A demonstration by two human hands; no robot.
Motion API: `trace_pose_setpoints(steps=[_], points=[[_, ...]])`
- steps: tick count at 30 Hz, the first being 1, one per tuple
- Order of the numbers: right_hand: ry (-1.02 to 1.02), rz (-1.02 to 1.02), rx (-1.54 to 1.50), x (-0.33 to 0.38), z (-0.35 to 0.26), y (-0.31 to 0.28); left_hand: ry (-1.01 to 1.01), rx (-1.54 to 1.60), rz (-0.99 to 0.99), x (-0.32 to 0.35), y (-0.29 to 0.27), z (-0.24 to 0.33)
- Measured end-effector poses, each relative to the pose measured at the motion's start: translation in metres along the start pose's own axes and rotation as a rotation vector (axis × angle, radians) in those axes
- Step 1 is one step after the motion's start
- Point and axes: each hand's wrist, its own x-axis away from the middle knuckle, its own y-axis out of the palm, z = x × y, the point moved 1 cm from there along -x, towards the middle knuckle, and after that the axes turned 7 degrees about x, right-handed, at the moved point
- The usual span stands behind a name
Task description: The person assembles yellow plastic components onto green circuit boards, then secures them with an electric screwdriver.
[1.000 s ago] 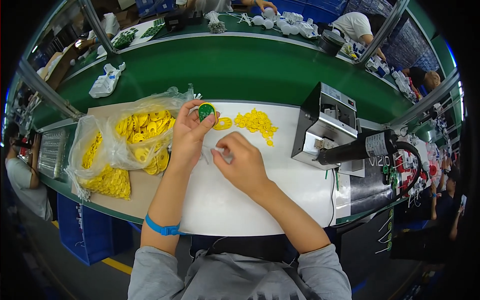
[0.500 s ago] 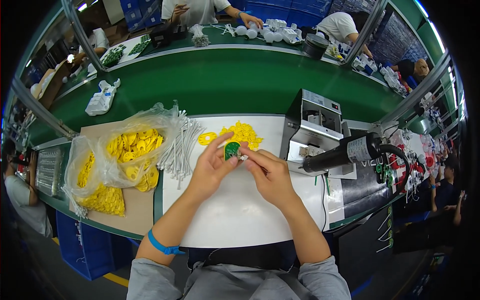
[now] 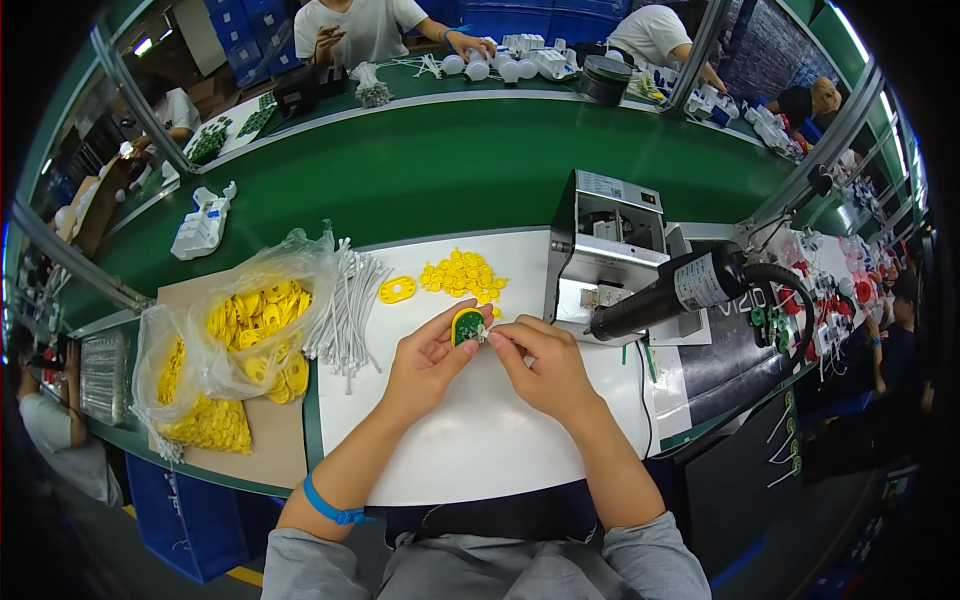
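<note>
Above the white work surface [image 3: 470,440], my left hand [image 3: 428,362] holds a small green circuit board [image 3: 469,322] set in a yellow oval plastic piece. The fingers of my right hand [image 3: 548,368] are pinched at the board's right edge, on a small whitish part [image 3: 483,334] whose exact kind is too small to make out. Just beyond my hands lie a yellow oval piece with holes [image 3: 397,290] and a heap of small yellow plastic parts [image 3: 462,274].
On the left stand clear bags of yellow parts [image 3: 258,318] beside a bundle of white cables [image 3: 345,300]. A metal bench machine [image 3: 608,255] and a black cylindrical tool [image 3: 660,308] are at right. A white plastic housing [image 3: 203,222] lies on the green belt [image 3: 400,165]. People work beyond it.
The view has shifted slightly. My hands stay together at the board, the left fingers now lower behind it and the right fingertips still pinched at its edge.
</note>
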Motion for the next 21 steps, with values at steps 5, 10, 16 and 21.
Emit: trace_pose_setpoints(steps=[5,10,16,21], points=[[-0.146,0.126,0.327,0.001,0.000,0.002,0.014,-0.073,0.017,0.002,0.000,-0.009],[-0.140,0.105,0.352,0.004,-0.003,0.013,0.043,-0.313,0.079,0.005,0.002,-0.011],[-0.139,0.134,0.219,0.005,-0.001,0.017,0.030,-0.273,0.017,0.008,0.007,0.001],[-0.135,0.167,0.108,0.008,-0.001,0.013,0.049,-0.294,-0.023,0.012,0.012,0.008]])
